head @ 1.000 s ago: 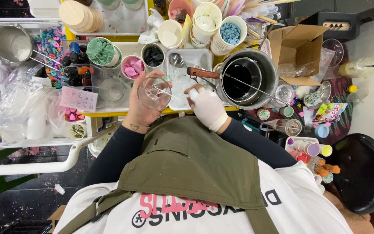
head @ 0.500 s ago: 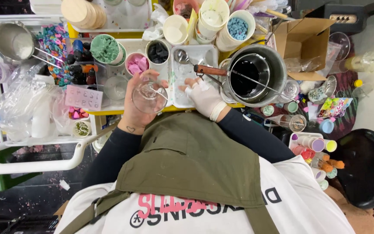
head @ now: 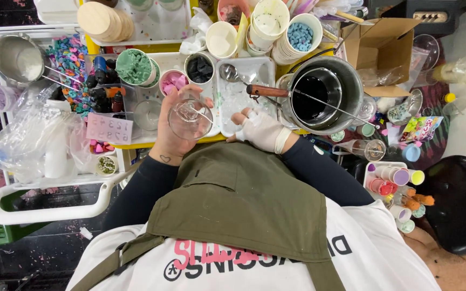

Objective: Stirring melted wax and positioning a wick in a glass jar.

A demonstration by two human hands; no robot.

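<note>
At the counter's near edge, I am watching the left hand (head: 171, 126) gripping an empty clear glass (head: 190, 118), while the bandaged right hand (head: 260, 129) is resting loosely curled, holding nothing, beside the white tray (head: 268, 67). Filling looks undone; the steel pot (head: 324, 94) is waiting nearby.

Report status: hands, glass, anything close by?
Left hand holds clear glass. Right hand, gloved, rests on white tray. Steel pot beside it.

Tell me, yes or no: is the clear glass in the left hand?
Yes, the left hand grips the clear glass, while the wrapped right hand rests beside it.
</note>
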